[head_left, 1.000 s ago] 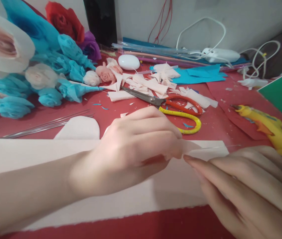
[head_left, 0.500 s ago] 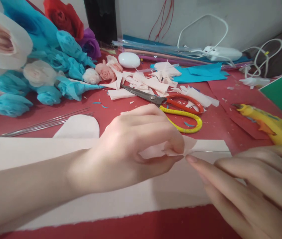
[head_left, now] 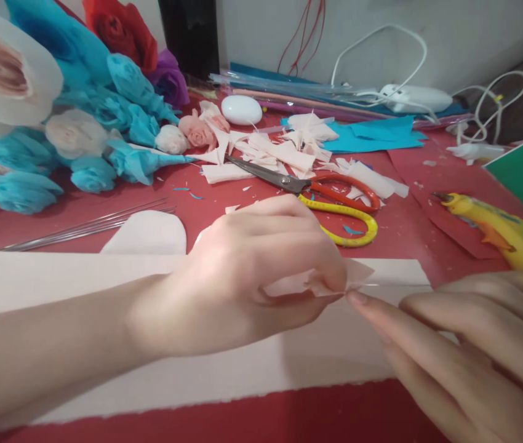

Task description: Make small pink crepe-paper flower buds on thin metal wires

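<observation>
My left hand (head_left: 243, 277) is closed in a pinch on a small piece of pale pink crepe paper (head_left: 360, 271), gathered between thumb and index finger. A thin wire (head_left: 395, 285) runs rightward from the pinched paper. My right hand (head_left: 469, 344) is beside it, one fingertip touching the lower edge of the paper at the pinch. Its other fingers are spread and partly bent, with nothing visible between them. Below both hands lies a long pale paper sheet (head_left: 197, 387). Behind the left hand rest scissors (head_left: 284, 179) with one red and one yellow handle loop.
Paper flowers (head_left: 90, 175) crowd the left back. Several metal wires (head_left: 81, 232) lie near a rounded paper petal (head_left: 151, 234). Paper scraps (head_left: 280, 151) and a white oval object (head_left: 242, 109) are behind. A yellow glue gun (head_left: 496, 227) and white cable (head_left: 496, 98) are at right.
The pinched paper and my left fingertips have shifted slightly right and down. My right fingertip stays against the paper. The view has moved a little.
</observation>
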Demonstrator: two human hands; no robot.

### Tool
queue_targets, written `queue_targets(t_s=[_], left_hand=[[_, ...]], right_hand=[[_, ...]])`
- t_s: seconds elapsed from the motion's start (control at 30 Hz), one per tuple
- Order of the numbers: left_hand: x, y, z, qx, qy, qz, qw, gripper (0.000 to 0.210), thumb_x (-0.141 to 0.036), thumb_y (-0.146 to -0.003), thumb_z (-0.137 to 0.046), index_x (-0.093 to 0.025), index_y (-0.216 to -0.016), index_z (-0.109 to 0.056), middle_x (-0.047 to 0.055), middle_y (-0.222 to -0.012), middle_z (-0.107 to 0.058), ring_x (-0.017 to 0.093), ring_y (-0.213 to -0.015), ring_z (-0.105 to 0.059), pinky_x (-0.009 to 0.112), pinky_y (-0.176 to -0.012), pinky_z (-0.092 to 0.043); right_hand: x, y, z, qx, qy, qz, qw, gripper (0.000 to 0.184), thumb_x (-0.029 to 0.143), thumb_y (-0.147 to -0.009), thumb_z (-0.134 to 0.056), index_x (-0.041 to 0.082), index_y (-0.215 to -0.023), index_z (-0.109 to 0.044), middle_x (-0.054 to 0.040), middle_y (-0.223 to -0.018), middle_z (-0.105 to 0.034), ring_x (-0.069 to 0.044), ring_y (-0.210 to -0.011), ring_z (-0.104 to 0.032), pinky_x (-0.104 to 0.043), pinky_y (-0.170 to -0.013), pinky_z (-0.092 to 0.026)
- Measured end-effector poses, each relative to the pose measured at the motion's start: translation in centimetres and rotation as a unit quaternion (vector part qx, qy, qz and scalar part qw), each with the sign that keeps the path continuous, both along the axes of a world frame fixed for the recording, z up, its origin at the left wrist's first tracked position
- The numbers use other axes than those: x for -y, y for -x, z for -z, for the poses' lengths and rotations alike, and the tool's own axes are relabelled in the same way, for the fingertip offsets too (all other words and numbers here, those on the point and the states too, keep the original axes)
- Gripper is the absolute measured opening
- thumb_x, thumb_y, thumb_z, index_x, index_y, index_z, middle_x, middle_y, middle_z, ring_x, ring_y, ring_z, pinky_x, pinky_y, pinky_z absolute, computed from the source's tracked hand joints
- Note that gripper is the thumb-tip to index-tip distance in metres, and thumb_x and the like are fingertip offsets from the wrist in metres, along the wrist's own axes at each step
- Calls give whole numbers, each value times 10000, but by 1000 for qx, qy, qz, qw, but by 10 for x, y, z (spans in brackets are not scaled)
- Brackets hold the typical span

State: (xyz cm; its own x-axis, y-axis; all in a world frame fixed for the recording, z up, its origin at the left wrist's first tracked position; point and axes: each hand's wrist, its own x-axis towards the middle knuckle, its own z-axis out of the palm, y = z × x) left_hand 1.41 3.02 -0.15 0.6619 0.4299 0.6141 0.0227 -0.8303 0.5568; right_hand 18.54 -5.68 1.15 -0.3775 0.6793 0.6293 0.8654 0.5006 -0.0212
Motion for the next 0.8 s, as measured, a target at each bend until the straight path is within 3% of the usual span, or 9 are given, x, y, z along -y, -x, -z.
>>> queue_targets(t_s=[0.63,0.8], left_hand=[[0,0,0,-5,23,-2,1000,98,-35,-696,-642,-126,-675,-615,12,-641,-648,129,-700,-581,234,-659,-496],[1,0,2,1,-2,-8,1000,78,-59,-714,-639,-119,-670,-616,10,-644,-657,115,-693,-573,240,-659,-505]], right_hand=[[5,-4,2,-2,33,11,999,177,262,-886,-488,225,-815,-646,27,-534,-550,-106,-490,-487,-304,-522,-298],[7,-7,1,5,26,3,1000,149,235,-876,-492,214,-843,-635,24,-549,-547,-101,-502,-478,-306,-523,-289]])
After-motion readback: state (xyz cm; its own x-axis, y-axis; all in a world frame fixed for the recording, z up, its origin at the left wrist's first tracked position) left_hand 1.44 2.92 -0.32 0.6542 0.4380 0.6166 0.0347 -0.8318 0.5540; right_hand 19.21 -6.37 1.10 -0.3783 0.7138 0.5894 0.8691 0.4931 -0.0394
